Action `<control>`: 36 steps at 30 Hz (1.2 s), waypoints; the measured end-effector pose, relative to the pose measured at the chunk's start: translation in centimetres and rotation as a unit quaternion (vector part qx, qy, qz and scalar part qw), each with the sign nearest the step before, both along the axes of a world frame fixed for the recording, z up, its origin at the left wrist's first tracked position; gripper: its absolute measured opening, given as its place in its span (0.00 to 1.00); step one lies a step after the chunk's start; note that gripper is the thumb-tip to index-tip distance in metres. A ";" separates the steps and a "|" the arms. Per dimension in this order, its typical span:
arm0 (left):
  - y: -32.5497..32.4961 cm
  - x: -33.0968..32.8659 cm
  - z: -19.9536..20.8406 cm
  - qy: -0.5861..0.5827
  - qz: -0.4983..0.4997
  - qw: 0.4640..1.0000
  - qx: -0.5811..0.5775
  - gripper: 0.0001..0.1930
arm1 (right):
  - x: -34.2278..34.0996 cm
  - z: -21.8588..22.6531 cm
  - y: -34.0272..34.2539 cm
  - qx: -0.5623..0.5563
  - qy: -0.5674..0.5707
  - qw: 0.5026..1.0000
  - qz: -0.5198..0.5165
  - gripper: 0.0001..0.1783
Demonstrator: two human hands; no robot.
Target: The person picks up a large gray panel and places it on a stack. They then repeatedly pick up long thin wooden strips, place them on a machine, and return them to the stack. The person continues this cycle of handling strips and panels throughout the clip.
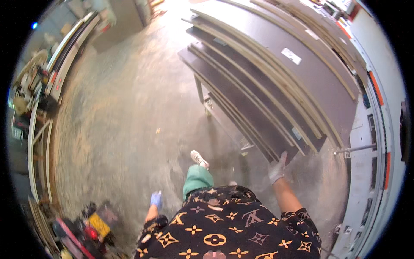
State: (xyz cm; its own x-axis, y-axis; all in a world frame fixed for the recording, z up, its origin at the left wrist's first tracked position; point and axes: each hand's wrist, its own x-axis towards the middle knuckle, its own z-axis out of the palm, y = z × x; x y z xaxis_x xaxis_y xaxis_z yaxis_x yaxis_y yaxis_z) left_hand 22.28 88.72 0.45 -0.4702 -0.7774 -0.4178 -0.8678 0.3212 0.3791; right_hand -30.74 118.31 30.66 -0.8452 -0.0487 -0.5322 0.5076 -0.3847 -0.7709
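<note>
Bottom centre: person's black shirt with orange-gold flower print point(224, 233), green trouser leg point(197, 179) above it, white sneaker point(199, 159) stepping onto the dusty grey concrete floor point(125, 129).

Left hand point(155, 199), blue glove, hangs lower left of the torso. Holds nothing, touches nothing; fingers too blurred to tell whether curled or loose.

Right hand point(276, 169), whitish glove, lower right of centre, arm stretched forward. It grips the near end of a long dark brown laminated board point(241, 101), fingers wrapped at the board's bottom corner. Hands well apart.

That board is on the near side of a fanned stack of dark brown panels with pale wood edges point(293, 77), running from centre right to the top of frame, lying on a metal-legged cart point(206, 103).

Labels: small white rectangular sticker point(291, 56) on a wide upper panel, upper right; smaller pale one point(296, 133) near the lower end of the stack; a greyish one point(220, 41) further up.

Right edge: long white machine bed with orange-red marks point(379, 129).

Lower left: red and yellow power tools in a heap point(88, 228). Left edge: pale boards leaning on end point(39, 146). Upper left: cluttered bench point(34, 82), blurred.
</note>
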 end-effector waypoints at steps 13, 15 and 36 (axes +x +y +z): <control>-33.9 -19.2 9.2 0.292 0.377 0.788 0.388 0.15 | -10.8 -4.1 -33.9 -0.014 -0.013 0.999 -0.046 0.48; -38.4 -28.3 13.9 0.346 0.334 0.794 0.373 0.08 | -14.0 -6.2 -37.9 0.010 0.003 1.000 -0.025 0.50; -72.8 -41.0 9.7 0.159 0.467 0.780 0.385 0.19 | -50.1 -0.6 -82.2 0.107 0.087 0.976 -0.170 0.39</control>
